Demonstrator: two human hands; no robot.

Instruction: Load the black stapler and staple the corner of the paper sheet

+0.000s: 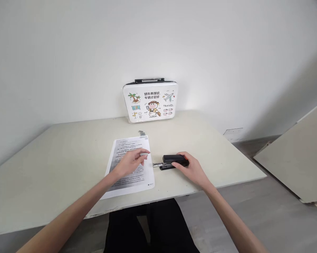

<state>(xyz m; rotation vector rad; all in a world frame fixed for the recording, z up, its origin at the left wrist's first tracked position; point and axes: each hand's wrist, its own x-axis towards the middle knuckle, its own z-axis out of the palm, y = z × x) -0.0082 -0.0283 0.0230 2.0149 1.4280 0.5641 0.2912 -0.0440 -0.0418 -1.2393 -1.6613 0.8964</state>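
Observation:
A black stapler [171, 160] lies on the white table, its metal staple tray sticking out at the left end. My right hand [191, 167] grips the stapler's right end, thumb in front and fingers behind. Above the printed sheets of paper [129, 184], my left hand [132, 161] is closed in a pinch, left of the stapler and apart from it. Between its thumb and forefinger is a small silvery strip of staples [145, 154], partly hidden by the fingers. More staple strips [141, 133] lie just beyond the paper's top right corner.
A white case [150, 102] with cartoon prints and a black handle stands against the wall at the back of the table [68, 151]. The table's front edge runs close to my lap. At the right, a pale panel [295, 154] stands beyond the table.

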